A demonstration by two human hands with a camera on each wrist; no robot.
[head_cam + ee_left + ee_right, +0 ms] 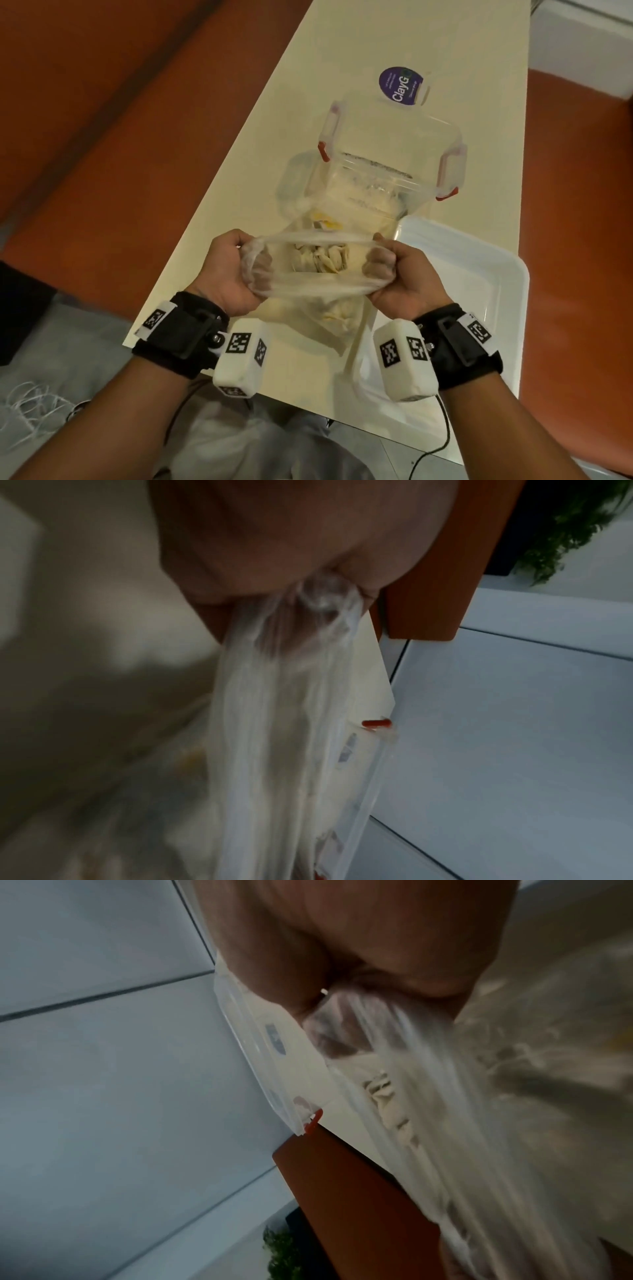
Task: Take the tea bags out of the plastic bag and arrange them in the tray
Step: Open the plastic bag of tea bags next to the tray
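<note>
The tea bags (pixel 327 257) are all in the plastic bag (pixel 318 287), a pale crumpled pile you can see straight down through the mouth. The bag sits above the near end of the cream table (pixel 394 44), with its bottom sagging toward the table edge between your wrists.

You've got the mouth stretched wide, one hand on each side. Your left hand (pixel 233 270) has its fingers curled tight around a bunched-up fistful of the rim, and some fingers show through the film on the inside of the opening. Your right hand (pixel 397 274) does the same on the other side, fingers folded in and gripping the plastic. In the left wrist view the film (pixel 291 723) streams out of your closed fist in a blurry sheet, and the right wrist view shows the same thing, with tea bags (pixel 387 1096) faintly visible through the plastic.

The white tray (pixel 479 274) lies just to the right of the bag, next to your right hand, and its visible part holds nothing.

Just past the bag there's a clear storage box (pixel 387 144) with red clip latches, with something pale inside it. A purple round label (pixel 400 84) reading "ClayG" shows at its far side. The floor around the table is orange-brown.
</note>
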